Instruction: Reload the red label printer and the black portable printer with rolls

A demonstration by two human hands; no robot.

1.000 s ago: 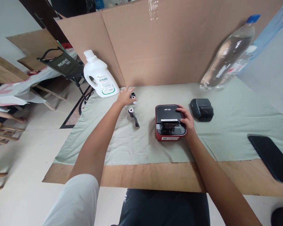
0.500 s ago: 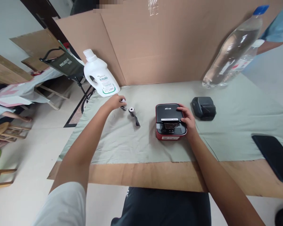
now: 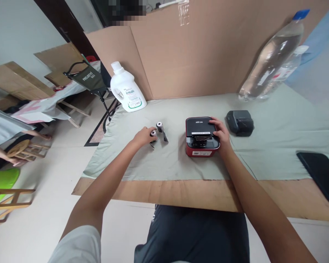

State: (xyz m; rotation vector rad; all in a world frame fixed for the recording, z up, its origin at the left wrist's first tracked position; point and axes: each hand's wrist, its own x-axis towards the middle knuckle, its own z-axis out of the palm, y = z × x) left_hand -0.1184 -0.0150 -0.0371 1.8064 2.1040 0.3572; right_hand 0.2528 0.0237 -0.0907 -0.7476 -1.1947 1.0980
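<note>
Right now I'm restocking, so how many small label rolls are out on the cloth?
2. One roll is in the left hand; the other roll lies just beyond it, left of the red printer.

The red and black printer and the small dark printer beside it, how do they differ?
The red and black printer is larger, with a red base; the small dark printer is dark grey all over. The right hand rests on the red one; the dark one lies untouched, farther right. Both sit on the green cloth.

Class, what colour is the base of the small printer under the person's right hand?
Red, beneath a black top; the label printer shows in the head view.
</note>
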